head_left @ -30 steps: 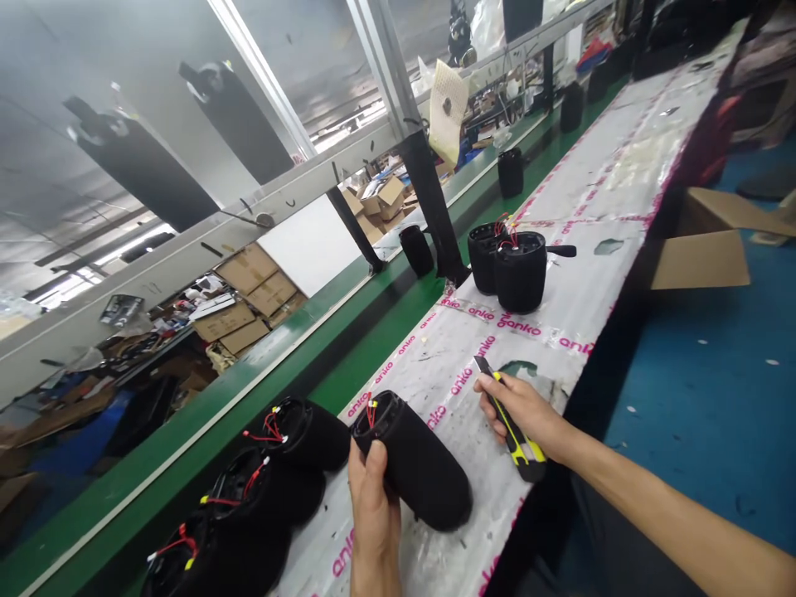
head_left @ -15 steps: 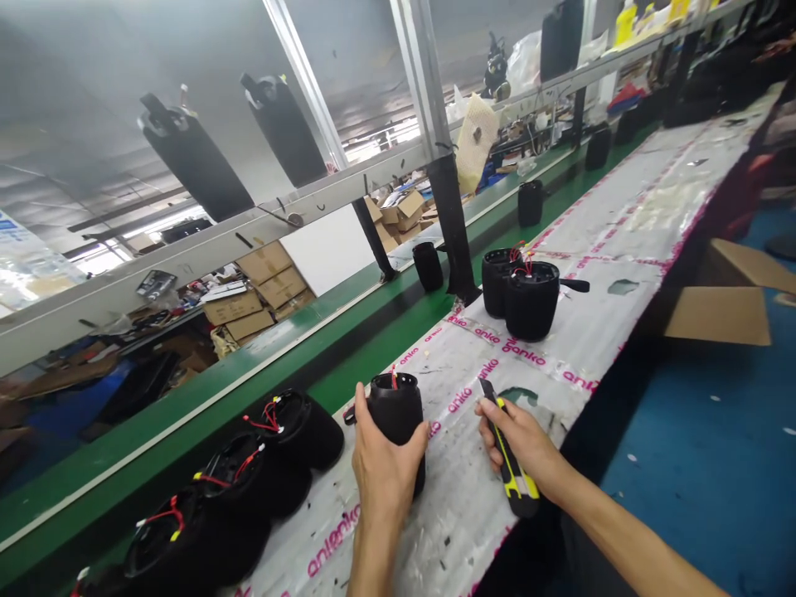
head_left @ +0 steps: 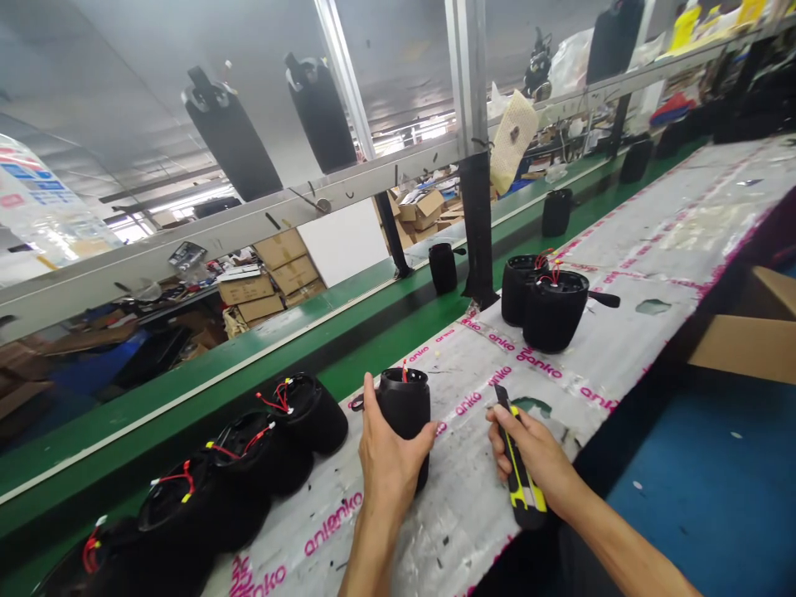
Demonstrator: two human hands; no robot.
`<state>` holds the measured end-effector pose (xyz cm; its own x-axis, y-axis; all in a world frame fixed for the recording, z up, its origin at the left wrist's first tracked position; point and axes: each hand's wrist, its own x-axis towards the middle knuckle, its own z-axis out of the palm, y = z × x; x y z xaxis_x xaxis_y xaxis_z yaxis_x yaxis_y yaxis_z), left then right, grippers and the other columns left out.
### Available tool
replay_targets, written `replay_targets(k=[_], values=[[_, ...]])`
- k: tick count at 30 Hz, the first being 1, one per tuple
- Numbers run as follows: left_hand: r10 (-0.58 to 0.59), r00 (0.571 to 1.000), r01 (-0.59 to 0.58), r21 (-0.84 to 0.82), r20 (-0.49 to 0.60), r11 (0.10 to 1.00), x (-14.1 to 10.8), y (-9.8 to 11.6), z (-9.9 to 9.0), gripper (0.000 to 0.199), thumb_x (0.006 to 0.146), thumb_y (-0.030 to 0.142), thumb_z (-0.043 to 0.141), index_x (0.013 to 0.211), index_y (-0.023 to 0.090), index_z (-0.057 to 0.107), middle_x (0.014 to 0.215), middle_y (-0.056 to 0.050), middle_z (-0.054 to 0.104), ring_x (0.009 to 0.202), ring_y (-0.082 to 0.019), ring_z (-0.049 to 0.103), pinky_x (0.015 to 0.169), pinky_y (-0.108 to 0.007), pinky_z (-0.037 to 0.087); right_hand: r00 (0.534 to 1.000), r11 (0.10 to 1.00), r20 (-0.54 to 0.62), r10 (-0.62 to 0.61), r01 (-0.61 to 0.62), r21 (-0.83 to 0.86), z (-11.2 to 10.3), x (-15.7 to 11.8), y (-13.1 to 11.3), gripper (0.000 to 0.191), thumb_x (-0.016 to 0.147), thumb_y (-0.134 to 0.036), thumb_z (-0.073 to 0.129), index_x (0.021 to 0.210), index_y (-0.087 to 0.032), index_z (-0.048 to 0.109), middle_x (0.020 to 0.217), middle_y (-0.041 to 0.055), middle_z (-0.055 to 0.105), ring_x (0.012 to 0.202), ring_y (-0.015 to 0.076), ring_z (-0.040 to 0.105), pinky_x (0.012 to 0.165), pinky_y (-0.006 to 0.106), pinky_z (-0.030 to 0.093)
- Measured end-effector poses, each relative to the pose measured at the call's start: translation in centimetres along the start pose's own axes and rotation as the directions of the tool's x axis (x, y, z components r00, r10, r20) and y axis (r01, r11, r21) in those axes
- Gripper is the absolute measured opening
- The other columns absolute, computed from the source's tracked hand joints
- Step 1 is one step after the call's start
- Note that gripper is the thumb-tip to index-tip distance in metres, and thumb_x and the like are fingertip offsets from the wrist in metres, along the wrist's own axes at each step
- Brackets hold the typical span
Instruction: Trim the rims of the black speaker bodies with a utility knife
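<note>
My left hand is wrapped round a black fabric-covered cylindrical housing, which stands upright on the covered bench with its open top showing a red wire. A black strap loop sticks out on its left. In my right hand is a yellow and black utility knife, its tip pointing up and away, apart from the housing. Left of my left hand a row of similar black housings leans along the bench edge, red wires coming out of their tops. Two more housings stand farther up the bench.
Plastic sheeting with pink print covers the bench, with scraps on it. A green conveyor runs alongside, bearing black housings. A dark post rises at the bench edge. A cardboard box sits to the right.
The whole view has shifted, so most things appear farther right. My left hand still holds the housing and my right hand still holds the knife; both have hardly moved against the bench.
</note>
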<state>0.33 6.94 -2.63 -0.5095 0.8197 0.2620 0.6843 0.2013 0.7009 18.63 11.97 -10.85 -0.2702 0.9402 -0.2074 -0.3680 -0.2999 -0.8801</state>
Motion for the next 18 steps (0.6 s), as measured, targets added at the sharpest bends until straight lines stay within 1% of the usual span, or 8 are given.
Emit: replay_targets(k=[2,4,7,9,11,15,17,18], values=[[0.009,1.0,-0.009,-0.004,0.004,1.0,-0.2,-0.1,-0.1,0.115,0.07,0.037,0.08,0.158,0.026,0.006,0.15,-0.017,0.048,0.136,-0.034,0.05,0.107,-0.047,0.044,1.0,1.0,0.004,0.005,-0.005,0.002,0.0,-0.2,0.0,0.051,0.079,-0.068,0.069,0.096,-0.023,0.051,0.06,-0.0079,0.054,0.042,0.0112,0.046,0.04,0.028,0.045],[0.04,0.999,-0.04,0.003,0.018,0.999,-0.5,-0.1,-0.2,0.113,0.069,0.037,0.08,0.158,0.027,0.009,0.148,-0.015,0.051,0.133,-0.033,0.053,0.106,-0.045,0.045,1.0,1.0,0.002,0.014,-0.014,0.007,-0.1,-0.4,0.1,0.05,0.079,-0.067,0.07,0.095,-0.023,0.052,0.059,-0.0079,0.052,0.042,0.0109,0.045,0.04,0.027,0.044],[0.115,0.993,-0.117,0.04,0.035,0.992,-0.8,0.2,-0.4,0.102,0.068,0.035,0.08,0.153,0.029,0.025,0.139,-0.01,0.06,0.122,-0.028,0.061,0.102,-0.039,0.049,0.999,0.999,-0.015,0.048,-0.048,0.019,-0.4,-0.4,0.3,0.046,0.079,-0.065,0.07,0.094,-0.025,0.054,0.059,-0.0068,0.051,0.043,0.012,0.045,0.04,0.028,0.044],[0.16,0.987,-0.162,0.087,0.027,0.983,-0.5,0.5,-0.5,0.096,0.066,0.034,0.081,0.149,0.03,0.034,0.132,-0.009,0.064,0.115,-0.028,0.064,0.099,-0.038,0.051,0.998,0.997,-0.009,0.068,-0.068,0.027,-0.5,-0.2,0.5,0.042,0.08,-0.062,0.071,0.093,-0.026,0.055,0.06,-0.0051,0.052,0.043,0.0134,0.046,0.041,0.03,0.045],[0.2,0.98,-0.199,0.142,0.003,0.97,0.4,0.9,-0.7,0.096,0.065,0.035,0.081,0.149,0.028,0.035,0.127,-0.009,0.065,0.114,-0.029,0.064,0.1,-0.041,0.05,0.998,0.997,0.016,0.065,-0.065,0.035,-0.6,0.0,0.7,0.039,0.079,-0.059,0.072,0.093,-0.026,0.056,0.06,-0.0044,0.052,0.044,0.0135,0.046,0.04,0.029,0.045],[0.268,0.96,-0.24,0.249,-0.085,0.938,3.6,1.2,-1.4,0.109,0.07,0.035,0.08,0.157,0.025,0.016,0.132,-0.016,0.057,0.123,-0.033,0.059,0.1,-0.044,0.05,1.0,1.0,0.019,0.021,-0.021,0.018,-0.3,0.1,0.9,0.047,0.079,-0.065,0.071,0.093,-0.024,0.053,0.06,-0.0071,0.052,0.041,0.0106,0.046,0.038,0.026,0.044],[0.286,0.946,-0.231,0.303,-0.153,0.925,5.4,1.0,-1.5,0.104,0.073,0.034,0.079,0.157,0.024,0.018,0.136,-0.021,0.05,0.125,-0.038,0.056,0.097,-0.049,0.052,1.0,1.0,0.008,0.0,0.0,-0.001,-0.1,0.3,0.9,0.051,0.079,-0.07,0.067,0.093,-0.023,0.052,0.059,-0.0082,0.052,0.04,0.0101,0.046,0.037,0.026,0.044],[0.284,0.94,-0.212,0.329,-0.19,0.92,6.2,0.7,-1.6,0.099,0.076,0.035,0.077,0.156,0.024,0.021,0.136,-0.022,0.048,0.118,-0.039,0.061,0.09,-0.052,0.055,1.0,1.0,0.004,-0.009,0.009,-0.007,0.0,0.4,1.0,0.053,0.079,-0.072,0.066,0.093,-0.023,0.051,0.059,-0.0083,0.053,0.039,0.0101,0.047,0.037,0.025,0.044]])
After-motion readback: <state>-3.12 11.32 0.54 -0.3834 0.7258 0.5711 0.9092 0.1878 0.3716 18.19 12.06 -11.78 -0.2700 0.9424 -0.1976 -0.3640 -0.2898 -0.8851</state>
